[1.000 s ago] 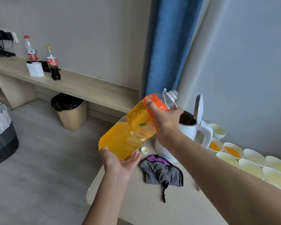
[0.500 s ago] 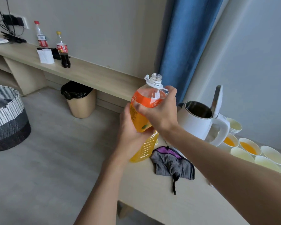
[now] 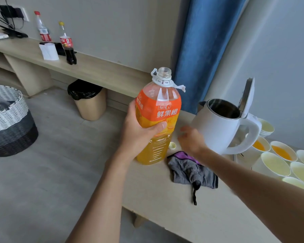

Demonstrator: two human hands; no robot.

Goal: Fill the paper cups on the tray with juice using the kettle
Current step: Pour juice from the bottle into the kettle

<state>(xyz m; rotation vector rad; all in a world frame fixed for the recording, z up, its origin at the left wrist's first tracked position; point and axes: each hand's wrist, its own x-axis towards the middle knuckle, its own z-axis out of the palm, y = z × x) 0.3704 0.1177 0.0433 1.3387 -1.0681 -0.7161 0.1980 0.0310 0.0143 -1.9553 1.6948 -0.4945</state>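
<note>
My left hand (image 3: 139,132) grips a large uncapped orange juice bottle (image 3: 157,120), upright at the table's left edge. My right hand (image 3: 191,139), blurred, is off the bottle with loose fingers just above the table, between the bottle and the kettle, close to the small yellow cap (image 3: 172,145). The white kettle (image 3: 219,128) stands with its lid flipped up. Right of it are several paper cups (image 3: 275,164); two of them (image 3: 282,152) hold orange juice. A tray beneath the cups cannot be made out.
A grey and purple cloth (image 3: 191,171) lies on the wooden table (image 3: 174,207) in front of the kettle. A stack of cups (image 3: 267,128) sits behind the kettle. A blue curtain (image 3: 205,50) hangs behind. On the floor stand a bin (image 3: 89,100) and a woven basket (image 3: 9,120).
The bottle went from tilted over the kettle to upright at the table edge. My right hand let go of it and dropped toward the table; my left hand holds it alone.
</note>
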